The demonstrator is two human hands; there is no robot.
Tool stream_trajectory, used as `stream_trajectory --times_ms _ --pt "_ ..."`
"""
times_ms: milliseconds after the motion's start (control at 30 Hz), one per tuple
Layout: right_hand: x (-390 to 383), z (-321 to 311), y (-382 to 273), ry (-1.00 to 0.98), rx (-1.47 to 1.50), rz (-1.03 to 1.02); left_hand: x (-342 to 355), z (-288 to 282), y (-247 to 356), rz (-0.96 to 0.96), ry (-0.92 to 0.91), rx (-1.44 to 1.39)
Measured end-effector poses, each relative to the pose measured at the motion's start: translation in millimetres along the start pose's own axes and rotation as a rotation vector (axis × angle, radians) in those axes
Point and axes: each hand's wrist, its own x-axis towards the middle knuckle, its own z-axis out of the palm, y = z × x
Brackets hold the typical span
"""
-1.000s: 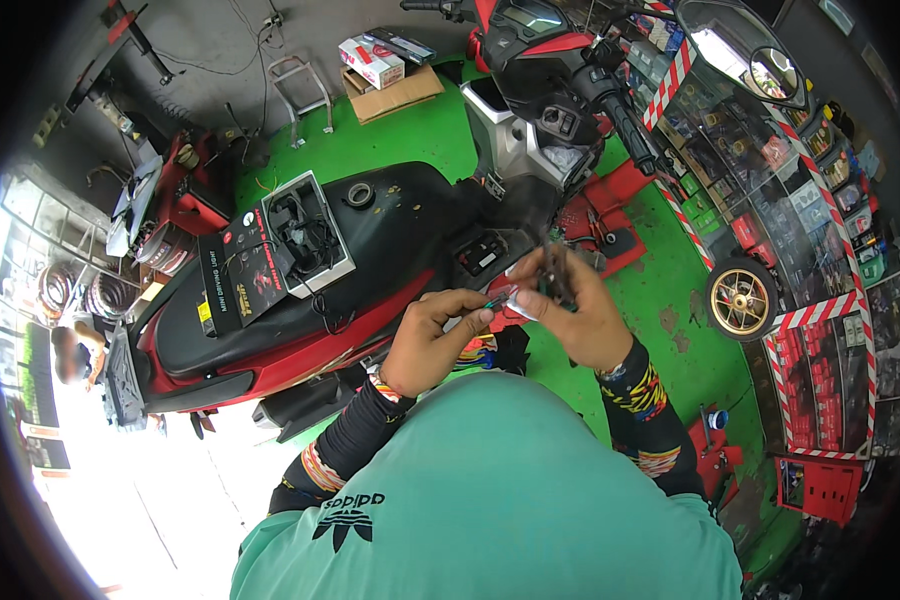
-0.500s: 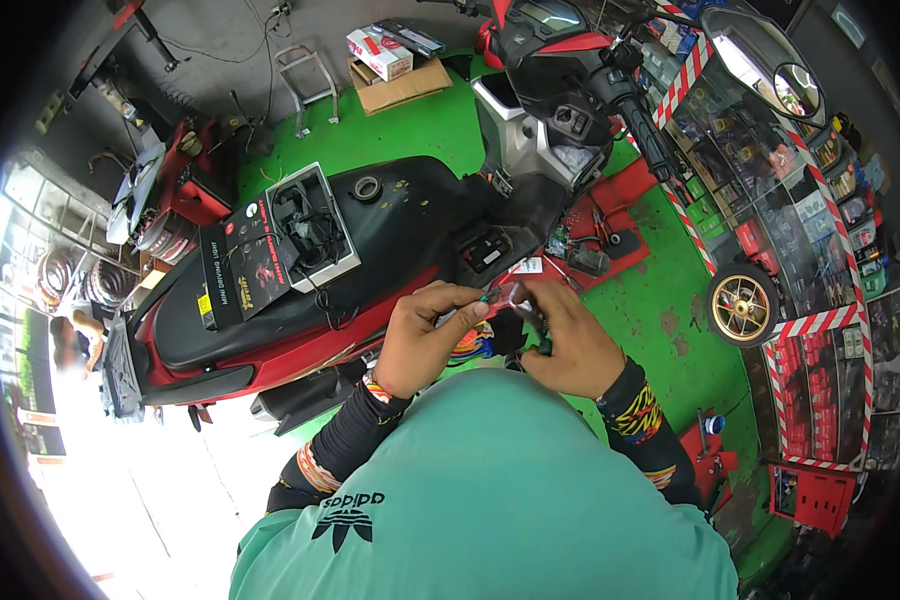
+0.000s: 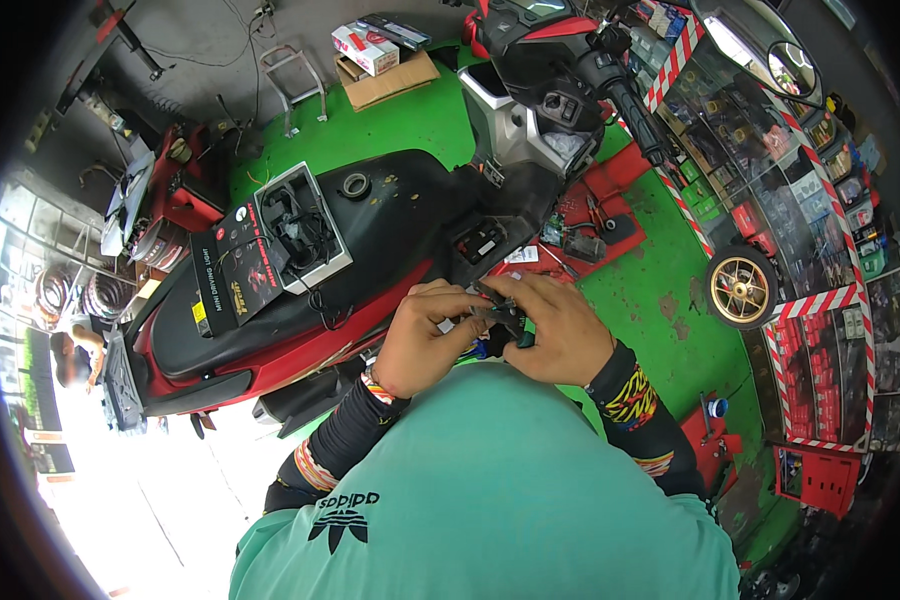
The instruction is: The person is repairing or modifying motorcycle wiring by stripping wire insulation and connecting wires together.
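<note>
In front of my chest, my two hands meet beside the red and black scooter (image 3: 322,322). My right hand (image 3: 573,338) is closed round dark pliers (image 3: 511,318) with a green handle, their jaws pointing left. My left hand (image 3: 413,335) is closed in a pinch at those jaws; the small piece between its fingertips is too hidden to name. Below the fingers shows a bit of blue wire (image 3: 477,350). On the scooter seat (image 3: 410,200) lie an open box (image 3: 338,262) with black cabled parts and a roll of tape (image 3: 355,185).
A red tray (image 3: 625,232) with tools and loose parts lies on the green floor beyond my hands. Glass display cases (image 3: 760,170) edged in striped tape and a gold wheel (image 3: 741,288) stand at right. Cardboard boxes (image 3: 395,82) lie by the back wall.
The pliers have come up between my hands, their jaws now at my left fingertips. A small clear and red item seen between my fingers before no longer shows. The view has shifted slightly.
</note>
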Motion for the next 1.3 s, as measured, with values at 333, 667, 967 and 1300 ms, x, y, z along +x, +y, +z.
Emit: stream_trajectory --times_ms 333,667,967,1300 --pt "-4 11 9 0.052 0.139 0.007 4 5 -10 -0.059 -0.103 -0.066" --pt "-15 16 15 0.0 0.38 0.149 13 13 -7 -0.068 -0.156 -0.098" --pt "-29 19 27 0.034 0.471 0.171 25 26 -7 -0.021 -0.23 -0.121" --pt "-38 7 34 0.023 0.372 0.158 41 26 1 0.062 -0.374 0.002"
